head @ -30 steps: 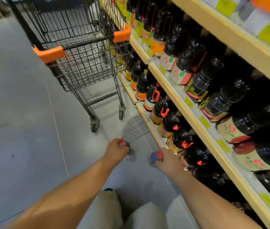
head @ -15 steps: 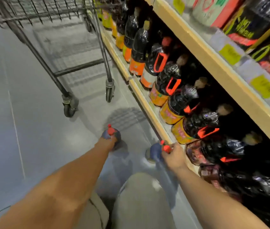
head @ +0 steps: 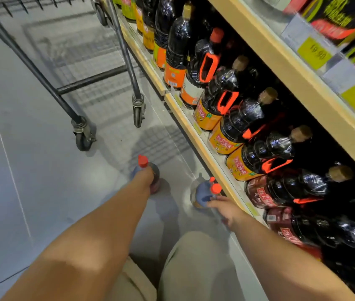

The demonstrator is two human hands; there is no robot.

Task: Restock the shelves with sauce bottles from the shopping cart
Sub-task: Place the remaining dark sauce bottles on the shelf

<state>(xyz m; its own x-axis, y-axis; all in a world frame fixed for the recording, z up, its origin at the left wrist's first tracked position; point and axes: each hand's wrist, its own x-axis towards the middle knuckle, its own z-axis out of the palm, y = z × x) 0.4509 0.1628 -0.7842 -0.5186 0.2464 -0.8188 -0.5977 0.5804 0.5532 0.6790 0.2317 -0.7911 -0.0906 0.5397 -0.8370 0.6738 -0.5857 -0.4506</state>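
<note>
My left hand point(head: 142, 178) grips a dark sauce bottle with a red cap point(head: 143, 161), which stands on the grey floor. My right hand point(head: 226, 208) holds two red-capped sauce bottles point(head: 204, 193) low by the floor, right beside the front edge of the bottom shelf point(head: 196, 129). That shelf is packed with large dark sauce bottles point(head: 226, 101) with orange labels and red handles. The shopping cart point(head: 74, 88) stands ahead on the left; only its lower frame and wheels show.
A cart wheel point(head: 138, 111) sits close to the shelf edge, another wheel point(head: 83, 135) further left. An upper shelf point(head: 302, 74) with yellow price tags overhangs on the right. My knees in beige trousers point(head: 194, 268) are at the bottom centre.
The view has dropped lower and closer to the floor and bottom shelf. Both hands stay on their bottles, which now stand at floor level; the cart has slid up out of frame.
</note>
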